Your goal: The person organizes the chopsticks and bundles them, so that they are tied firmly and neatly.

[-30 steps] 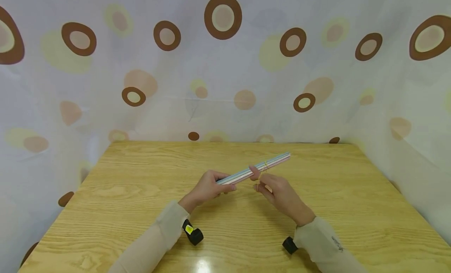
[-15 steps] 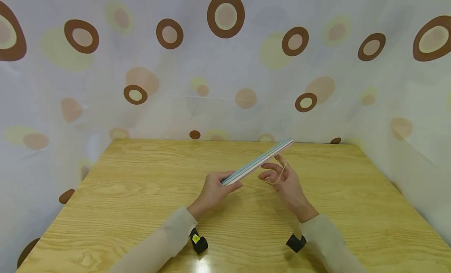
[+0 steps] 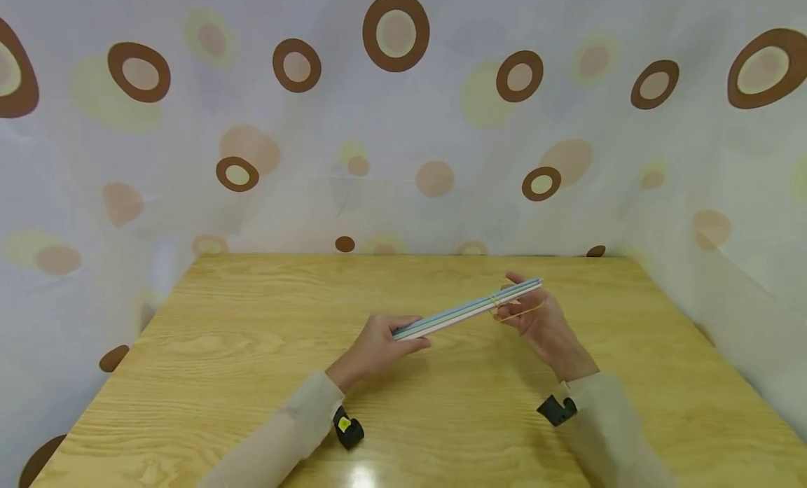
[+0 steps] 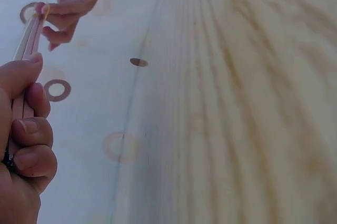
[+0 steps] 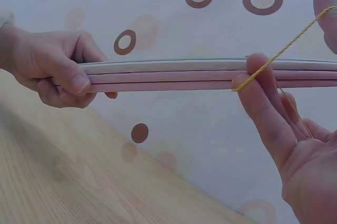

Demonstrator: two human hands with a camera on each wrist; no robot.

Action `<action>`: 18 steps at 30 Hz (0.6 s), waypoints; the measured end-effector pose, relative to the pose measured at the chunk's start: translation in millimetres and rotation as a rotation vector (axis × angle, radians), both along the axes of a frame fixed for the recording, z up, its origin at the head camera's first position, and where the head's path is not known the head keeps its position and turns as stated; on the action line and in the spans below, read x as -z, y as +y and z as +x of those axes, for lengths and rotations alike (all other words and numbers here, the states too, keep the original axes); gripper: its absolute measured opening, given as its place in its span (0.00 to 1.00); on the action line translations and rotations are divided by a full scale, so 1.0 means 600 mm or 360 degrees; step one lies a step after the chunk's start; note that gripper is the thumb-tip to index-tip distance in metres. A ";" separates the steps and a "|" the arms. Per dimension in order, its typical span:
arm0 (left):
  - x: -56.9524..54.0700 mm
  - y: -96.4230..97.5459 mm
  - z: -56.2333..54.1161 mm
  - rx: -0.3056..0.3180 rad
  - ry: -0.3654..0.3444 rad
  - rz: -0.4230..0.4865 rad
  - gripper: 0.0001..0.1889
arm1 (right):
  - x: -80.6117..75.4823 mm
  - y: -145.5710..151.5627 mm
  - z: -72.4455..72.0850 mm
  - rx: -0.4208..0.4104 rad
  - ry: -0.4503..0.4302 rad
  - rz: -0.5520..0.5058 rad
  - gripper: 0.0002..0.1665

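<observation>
My left hand [image 3: 372, 344] grips one end of a bundle of long thin pastel sticks [image 3: 454, 316], coloured blue, green, white and pink. The bundle is held above the table, tilted up to the right. Near its far end a twisted yellow rubber band [image 5: 295, 41] passes round the sticks. My right hand [image 3: 545, 330] is at that end with fingers and thumb spread, and the band is stretched across them. In the right wrist view two right fingertips [image 5: 247, 84] reach up in front of the bundle. Part of the right fingers is hidden behind the sticks in the head view.
Below the hands lies a wooden table [image 3: 252, 320]. A white cloth [image 3: 391, 215] with brown rings and pale spots hangs behind the table and along both sides. Each wrist carries a black camera mount [image 3: 557, 409].
My right hand has moved right and turned its palm up, spreading its fingers inside the stretched band. The bundle rose, then tipped lower again. My left hand keeps its grip.
</observation>
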State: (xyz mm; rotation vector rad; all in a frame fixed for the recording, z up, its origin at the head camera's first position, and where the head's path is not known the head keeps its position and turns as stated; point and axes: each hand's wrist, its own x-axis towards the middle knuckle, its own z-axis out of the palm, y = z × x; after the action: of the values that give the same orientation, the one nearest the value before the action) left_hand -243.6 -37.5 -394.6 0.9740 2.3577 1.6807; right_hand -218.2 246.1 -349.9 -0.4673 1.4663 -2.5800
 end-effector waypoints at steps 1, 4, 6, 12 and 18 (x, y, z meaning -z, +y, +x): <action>-0.001 -0.002 -0.001 0.0010 0.0009 -0.0006 0.23 | -0.001 0.001 0.000 -0.0001 0.0017 0.0050 0.24; -0.005 -0.008 -0.004 0.0031 0.0064 -0.0042 0.24 | -0.003 0.005 0.002 -0.0007 0.0086 0.0167 0.28; -0.007 -0.010 -0.007 0.0038 0.0092 -0.0071 0.24 | -0.005 0.008 0.003 -0.0026 0.0117 0.0184 0.30; -0.009 -0.016 -0.012 0.0043 0.0134 -0.0123 0.24 | 0.000 0.017 -0.002 -0.0118 0.0179 0.0099 0.30; -0.014 -0.022 -0.015 0.0082 0.0169 -0.0190 0.24 | 0.007 0.023 -0.008 -0.0254 0.0364 0.0147 0.22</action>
State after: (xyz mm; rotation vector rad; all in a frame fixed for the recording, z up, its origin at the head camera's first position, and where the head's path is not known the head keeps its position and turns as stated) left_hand -252.8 -50.9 -386.3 1.1176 2.4435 1.4867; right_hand -223.2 259.8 -353.9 -0.8538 1.5381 -2.3881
